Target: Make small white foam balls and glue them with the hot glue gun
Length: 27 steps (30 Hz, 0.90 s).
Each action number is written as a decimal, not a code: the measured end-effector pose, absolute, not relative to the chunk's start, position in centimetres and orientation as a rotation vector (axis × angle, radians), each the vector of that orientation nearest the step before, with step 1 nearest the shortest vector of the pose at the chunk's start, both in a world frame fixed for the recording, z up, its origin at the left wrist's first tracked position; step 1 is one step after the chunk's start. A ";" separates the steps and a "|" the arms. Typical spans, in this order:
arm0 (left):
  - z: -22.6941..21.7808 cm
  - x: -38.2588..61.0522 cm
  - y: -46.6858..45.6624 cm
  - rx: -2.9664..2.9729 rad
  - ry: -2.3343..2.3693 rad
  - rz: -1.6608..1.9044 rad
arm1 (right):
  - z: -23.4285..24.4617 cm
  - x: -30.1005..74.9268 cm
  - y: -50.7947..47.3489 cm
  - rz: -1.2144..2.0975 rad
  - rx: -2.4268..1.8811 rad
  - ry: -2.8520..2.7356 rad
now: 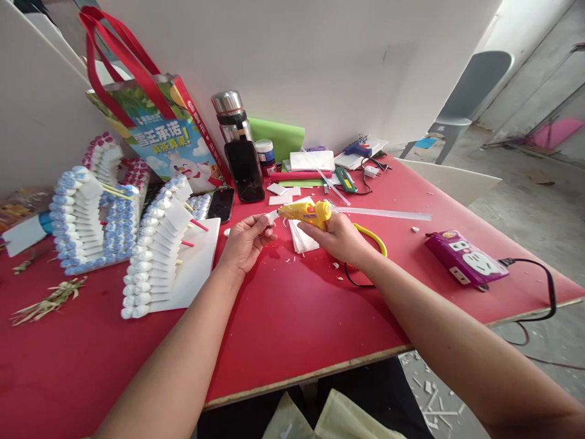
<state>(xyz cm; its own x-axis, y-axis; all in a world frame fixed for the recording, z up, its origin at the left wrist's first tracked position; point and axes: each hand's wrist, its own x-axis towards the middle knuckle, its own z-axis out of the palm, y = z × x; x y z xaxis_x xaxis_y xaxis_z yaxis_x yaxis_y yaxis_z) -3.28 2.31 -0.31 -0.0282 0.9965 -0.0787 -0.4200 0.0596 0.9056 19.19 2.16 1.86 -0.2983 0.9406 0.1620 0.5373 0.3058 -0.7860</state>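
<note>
My right hand (pixel 340 236) is closed round a yellow glue gun (pixel 305 212) with a long clear glue stick (pixel 388 214) sticking out of its back. The gun's nozzle points left at a small white foam piece (pixel 272 216), which my left hand (pixel 244 242) pinches between thumb and fingers. Both hands hover just above the red table (pixel 283 317). A stack of white foam pieces (pixel 302 236) lies under the gun.
A white fan-shaped model of small bottles (pixel 158 256) stands left, a blue-capped one (pixel 86 219) behind it. A shopping bag (pixel 159 131), a flask (pixel 231 116), a phone (pixel 244 171), another phone (pixel 221 203), a purple power strip (pixel 466 259), a grey chair (pixel 466 91).
</note>
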 end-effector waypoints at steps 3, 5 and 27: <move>-0.4 -3.3 2.4 0.811 0.971 1.392 | 1.7 19.3 2.2 0.826 -1.294 -1.978; -0.3 -3.3 2.4 0.824 0.989 1.406 | 1.7 19.3 2.3 0.811 -1.285 -1.995; -0.1 -3.0 2.3 0.856 1.033 1.469 | 1.9 19.3 2.0 0.876 -1.275 -1.953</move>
<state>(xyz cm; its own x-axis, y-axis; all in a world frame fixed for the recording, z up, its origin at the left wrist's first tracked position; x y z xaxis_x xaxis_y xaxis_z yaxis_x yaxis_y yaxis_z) -2.98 2.29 -0.12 -0.1458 0.9889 -0.0274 -0.3601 -0.0272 0.9325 19.35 2.03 1.88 -0.3255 0.9334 0.1511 0.5078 0.3074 -0.8048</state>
